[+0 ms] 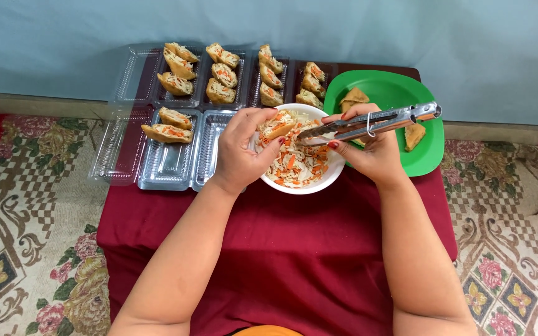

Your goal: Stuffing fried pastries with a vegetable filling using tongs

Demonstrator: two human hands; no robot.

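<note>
My left hand (242, 148) holds a fried tofu pocket (278, 130) over a white bowl (328, 173) of shredded cabbage and carrot filling (292, 165). My right hand (372, 149) grips metal tongs (373, 122) whose tips point left into the bowl, close to the pocket. Both hands hover above the bowl on a small table draped in a dark red cloth (281, 242).
A green plate (400, 90) with a few plain tofu pieces sits right of the bowl. Clear plastic trays (169, 163) with filled tofu pockets (219, 74) line the back and left. A patterned carpet (32, 236) surrounds the table; a pale wall is behind.
</note>
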